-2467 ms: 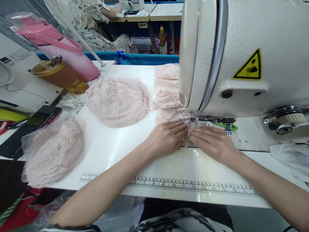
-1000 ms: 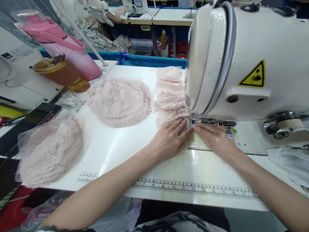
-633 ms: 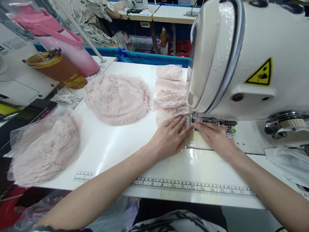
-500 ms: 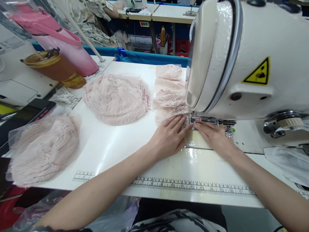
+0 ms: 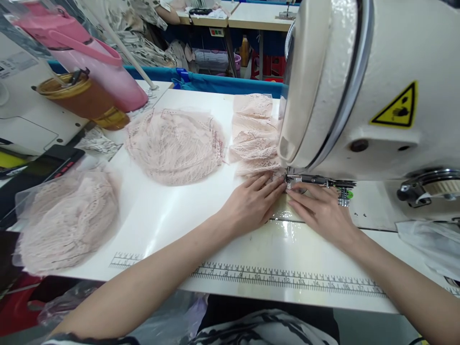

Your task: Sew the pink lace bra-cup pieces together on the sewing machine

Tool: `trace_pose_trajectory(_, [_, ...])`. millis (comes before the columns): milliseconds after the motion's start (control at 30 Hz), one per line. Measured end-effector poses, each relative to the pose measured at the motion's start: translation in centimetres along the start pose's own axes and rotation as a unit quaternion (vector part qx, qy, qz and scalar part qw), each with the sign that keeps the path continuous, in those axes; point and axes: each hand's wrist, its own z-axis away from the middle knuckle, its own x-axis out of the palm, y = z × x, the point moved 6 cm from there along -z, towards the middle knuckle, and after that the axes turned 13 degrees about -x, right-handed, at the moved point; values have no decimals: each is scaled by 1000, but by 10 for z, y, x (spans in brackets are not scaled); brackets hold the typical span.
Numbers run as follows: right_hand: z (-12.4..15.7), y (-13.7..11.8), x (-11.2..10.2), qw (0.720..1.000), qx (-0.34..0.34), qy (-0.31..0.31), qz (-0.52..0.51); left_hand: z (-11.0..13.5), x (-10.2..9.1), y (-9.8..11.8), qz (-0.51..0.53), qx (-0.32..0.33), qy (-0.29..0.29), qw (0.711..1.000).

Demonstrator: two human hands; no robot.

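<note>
My left hand [image 5: 253, 203] lies flat, fingers stretched out, on the near end of a strip of pink lace [image 5: 253, 139] just left of the presser foot [image 5: 298, 181] of a white sewing machine [image 5: 377, 91]. My right hand [image 5: 321, 211] also lies flat, fingers extended, in front of the foot, its fingertips meeting the left hand's at the lace edge. The lace runs back from the foot in folds behind the machine head.
Two heaps of pink lace pieces lie on the white table [image 5: 172, 220]: one at the middle [image 5: 176, 146], one in clear plastic at the left edge [image 5: 66, 220]. A pink bottle [image 5: 89, 62] and brown cup [image 5: 77, 98] stand at far left. A printed ruler [image 5: 287, 280] runs along the front edge.
The lace has fed back under the foot, so less of it shows before the needle. Both hands stay flat at the foot, the right hand drawn slightly back.
</note>
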Motion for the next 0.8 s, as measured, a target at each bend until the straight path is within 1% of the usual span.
trace_pose_trajectory(167, [0,-1,1,1000,0,-12,-17,0,-1,0,-11,2,1,1000])
trace_pose_trajectory(333, [-1,-3,2,1000,6,-27,0,0,-2,0,-7,-4,-7,1000])
trace_pose_trajectory(500, [-1,-5,3,998,-9,-40,39,-2,-1,0,-11,-14,-6,1000])
trace_pose_trajectory(800, [-3,-7,1,996,-19,-12,91,-4,0,2,-25,-24,-16,999])
